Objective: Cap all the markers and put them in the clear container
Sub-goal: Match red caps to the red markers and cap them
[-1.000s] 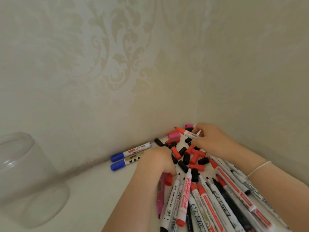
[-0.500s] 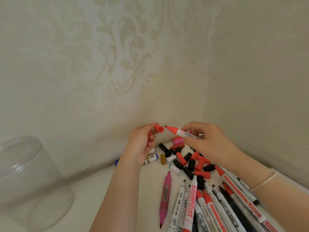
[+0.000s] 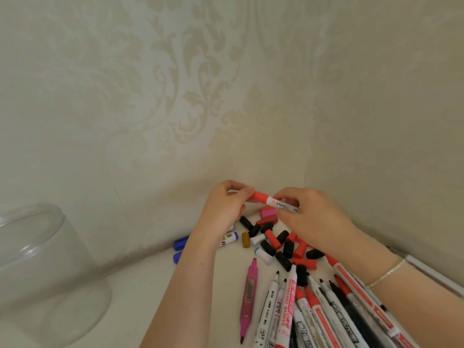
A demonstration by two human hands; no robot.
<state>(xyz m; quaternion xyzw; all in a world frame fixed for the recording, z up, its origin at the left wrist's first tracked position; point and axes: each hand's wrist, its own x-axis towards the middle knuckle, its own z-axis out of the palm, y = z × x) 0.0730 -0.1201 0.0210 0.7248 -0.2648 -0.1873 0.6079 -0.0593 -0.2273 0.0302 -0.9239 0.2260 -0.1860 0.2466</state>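
- Since the previous frame, red cap (image 3: 259, 196) went onto red marker (image 3: 281, 203), near surface's back corner.
- Left hand (image 3: 223, 209) pinched cap; right hand (image 3: 308, 219) gripped barrel.
- Clear container (image 3: 42, 272) at left edge looked empty; most markers (image 3: 313, 312) uncapped.

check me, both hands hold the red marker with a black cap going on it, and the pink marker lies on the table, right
One thing is off: the cap is red, not black, as the head view shows. The left hand pinches it onto the red marker held by the right hand. The pink marker does lie on the table.
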